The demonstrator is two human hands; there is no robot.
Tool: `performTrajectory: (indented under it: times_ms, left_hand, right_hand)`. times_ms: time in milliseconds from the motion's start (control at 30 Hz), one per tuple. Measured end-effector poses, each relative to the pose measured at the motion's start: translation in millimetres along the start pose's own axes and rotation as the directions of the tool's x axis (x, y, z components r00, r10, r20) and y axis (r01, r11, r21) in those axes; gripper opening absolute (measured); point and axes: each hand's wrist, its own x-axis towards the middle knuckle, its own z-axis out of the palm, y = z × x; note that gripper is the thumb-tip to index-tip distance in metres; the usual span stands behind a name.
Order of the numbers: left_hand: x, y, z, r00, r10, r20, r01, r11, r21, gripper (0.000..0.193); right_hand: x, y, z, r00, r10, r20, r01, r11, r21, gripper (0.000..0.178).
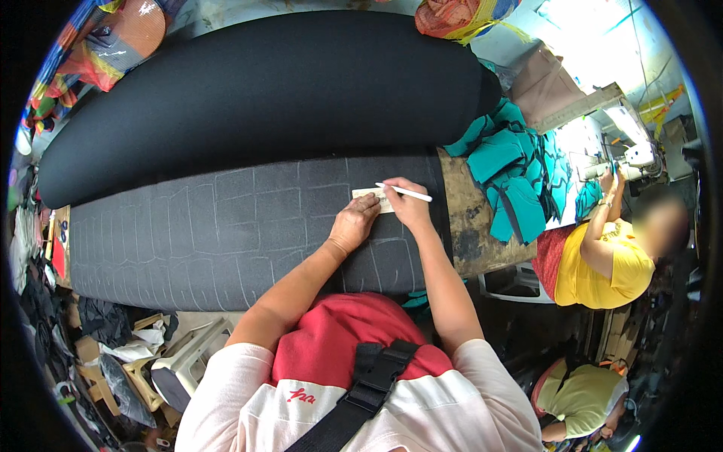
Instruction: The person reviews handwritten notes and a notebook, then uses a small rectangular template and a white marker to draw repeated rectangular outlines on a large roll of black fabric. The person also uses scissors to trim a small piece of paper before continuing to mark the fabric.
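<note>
left hand [355, 224] presses a pale template [374, 199] flat on the dark fabric [248, 233], fingers together. right hand [407, 202] fingers pinch a white marking pencil [404, 193] at the template edge. chalk outlines cover most of the fabric; the near right portion appears unmarked.

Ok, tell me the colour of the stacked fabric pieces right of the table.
Teal fabric pieces, clearest in the head view.

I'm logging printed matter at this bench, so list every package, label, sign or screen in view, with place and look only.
Small card: on the dark marked fabric, pinned under the left hand, pale cream rectangle; the right hand holds a white marker over it.
Netted bundle: top edge, orange-red, yellow ties.
No signs or screens show.
</note>
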Motion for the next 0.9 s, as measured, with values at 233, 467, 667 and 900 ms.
performTrajectory:
  times_ms: [233, 467, 667, 900]
  left_hand:
    - [2.5, -1.8, -4.1, 0.989, -0.111, 0.095, 0.121, 0.987, -0.105, 0.018]
    - [2.5, -6.9, 2.5, 0.999, -0.038, -0.004, 0.038, 0.998, -0.044, 0.017]
    - [2.0, -7.0, 3.2, 0.999, -0.044, -0.006, 0.044, 0.997, -0.063, 0.018]
    - [3.6, -5.4, 2.2, 1.000, -0.008, -0.009, 0.008, 1.000, -0.022, 0.020]
  right_hand:
    - [20.8, -0.8, 26.9, 0.980, 0.081, 0.180, -0.058, 0.990, -0.129, 0.018]
    - [14.7, 30.8, -15.1, 0.972, 0.229, -0.056, -0.233, 0.968, -0.090, 0.012]
    - [-1.8, 24.7, -10.2, 0.989, 0.087, -0.117, -0.095, 0.994, -0.062, 0.006]
    - [6.8, 12.6, -0.6, 0.989, 0.134, -0.068, -0.128, 0.988, 0.088, 0.010]
